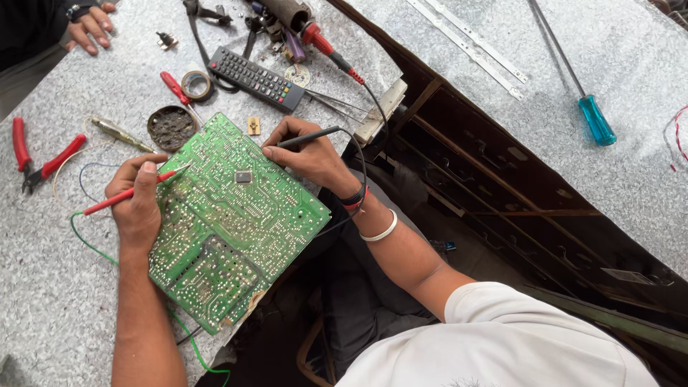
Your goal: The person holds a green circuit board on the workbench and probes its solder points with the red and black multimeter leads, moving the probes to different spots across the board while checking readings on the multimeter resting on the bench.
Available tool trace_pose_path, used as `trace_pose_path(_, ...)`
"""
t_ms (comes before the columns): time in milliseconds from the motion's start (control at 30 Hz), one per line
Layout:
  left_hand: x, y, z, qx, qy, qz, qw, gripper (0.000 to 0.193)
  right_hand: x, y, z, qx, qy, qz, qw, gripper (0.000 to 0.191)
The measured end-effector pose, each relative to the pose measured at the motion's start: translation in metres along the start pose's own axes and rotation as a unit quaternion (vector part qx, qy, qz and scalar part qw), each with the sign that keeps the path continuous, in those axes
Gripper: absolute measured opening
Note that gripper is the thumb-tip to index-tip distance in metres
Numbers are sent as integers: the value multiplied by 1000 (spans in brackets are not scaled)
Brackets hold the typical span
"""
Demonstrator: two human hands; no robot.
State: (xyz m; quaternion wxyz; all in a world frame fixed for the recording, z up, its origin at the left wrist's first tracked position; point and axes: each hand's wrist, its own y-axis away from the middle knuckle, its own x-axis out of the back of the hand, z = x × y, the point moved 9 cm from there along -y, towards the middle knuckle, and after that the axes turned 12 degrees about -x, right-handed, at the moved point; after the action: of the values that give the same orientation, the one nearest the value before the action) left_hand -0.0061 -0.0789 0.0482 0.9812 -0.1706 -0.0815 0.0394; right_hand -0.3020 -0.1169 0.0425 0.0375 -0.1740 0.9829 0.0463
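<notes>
Your left hand (pixel 136 204) is closed around a red probe (pixel 129 192), its tip resting on the left edge of the green circuit board (pixel 236 222). Your right hand (pixel 304 154) pinches a black probe (pixel 309 136) and presses its tip onto the board near the upper right edge, just above a small dark chip (pixel 244 176). The two hands sit well apart, one on each side of the board.

The board lies solder side up and tilted on the grey speckled counter (pixel 50 287). Its lower right corner overhangs the counter edge above your lap, so that side has no support beneath it.

Room is tight above the board: a round tin (pixel 172 127) sits just beside its top corner, with a roll of tape (pixel 196 85), a red-handled screwdriver (pixel 175 87) and a black remote control (pixel 256 77) close behind. A soldering iron (pixel 326 49) lies near the remote, by the counter edge. Red-handled pliers (pixel 39 158) rest to the far left, well apart from your left hand. Thin green wire (pixel 89 244) curves along the counter beside your left forearm, and the counter beyond it lies open.

Another person's hand (pixel 89 29) rests on the counter at the top left. On a second counter across the gap lies a blue-handled screwdriver (pixel 595 118).
</notes>
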Motion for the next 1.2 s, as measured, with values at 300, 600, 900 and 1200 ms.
trace_pose_path(300, -1, 1, 1, 23, 1, 4, 1000, 30, -2, 0, 2, -12, -19, -10, 1000, 21)
trace_pose_path(600, -4, -1, 2, 15, 5, -17, 1000, 33, -1, -1, 6, -15, -11, -4, 1000, 22)
trace_pose_path(900, -4, -4, 2, -6, -8, -13, 1000, 32, -1, 1, -2, -11, -12, 1, 1000, 18)
trace_pose_path(1200, 2, -8, -7, -36, -19, -17, 999, 32, -5, 3, -10, -36, 20, 20, 999, 14)
